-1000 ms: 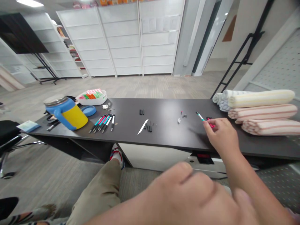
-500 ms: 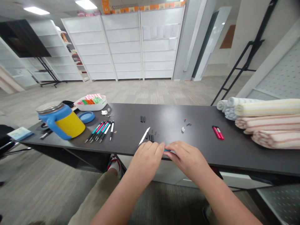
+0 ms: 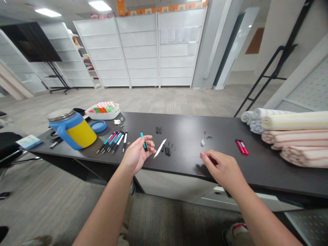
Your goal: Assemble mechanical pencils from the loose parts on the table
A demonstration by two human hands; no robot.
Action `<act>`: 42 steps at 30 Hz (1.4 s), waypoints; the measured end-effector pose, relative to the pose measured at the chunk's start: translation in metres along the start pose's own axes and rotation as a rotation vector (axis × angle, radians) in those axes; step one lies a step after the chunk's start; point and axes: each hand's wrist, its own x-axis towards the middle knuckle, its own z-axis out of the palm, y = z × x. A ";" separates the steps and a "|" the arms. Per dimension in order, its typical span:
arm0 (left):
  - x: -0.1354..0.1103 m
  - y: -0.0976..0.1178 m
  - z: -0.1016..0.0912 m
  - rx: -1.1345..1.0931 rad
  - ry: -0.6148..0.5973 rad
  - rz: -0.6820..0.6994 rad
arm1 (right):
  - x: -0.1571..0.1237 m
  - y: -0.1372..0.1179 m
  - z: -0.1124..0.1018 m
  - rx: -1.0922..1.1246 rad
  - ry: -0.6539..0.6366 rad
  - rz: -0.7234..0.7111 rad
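My left hand is turned palm up over the table's front edge, its fingers closed around a teal and black pen barrel. Just right of it lie white pen refills, black rubber grips and tiny springs. My right hand is apart from the left, thumb and fingertips pinched together low above the table. Whatever sits in that pinch is hidden or too small to name. Small white parts and tiny metal pieces lie beyond it.
Assembled pens lie in a row at left, beside a blue-yellow jug, its blue lid and a white basket. Black pieces lie mid-table. Red barrels and rolled cloths are at right.
My hands were together at the front edge around a teal piece. They have parted: the left moved left and up with the teal and black barrel, the right moved right.
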 end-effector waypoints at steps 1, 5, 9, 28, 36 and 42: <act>0.002 0.000 0.000 -0.010 0.002 -0.010 | 0.000 0.000 -0.001 0.011 0.005 0.019; 0.005 0.001 -0.001 0.169 0.007 0.038 | 0.001 0.002 -0.006 0.081 0.021 0.117; 0.005 0.005 -0.012 0.930 0.031 0.233 | 0.001 0.006 -0.010 0.121 0.051 0.198; -0.006 0.007 -0.008 1.552 -0.046 0.158 | 0.001 -0.004 0.001 0.037 -0.022 0.101; -0.004 0.008 -0.008 1.575 -0.021 0.147 | 0.002 -0.006 0.000 0.050 -0.042 0.099; -0.005 0.009 -0.002 1.566 0.012 0.110 | 0.002 -0.006 0.001 0.037 -0.046 0.106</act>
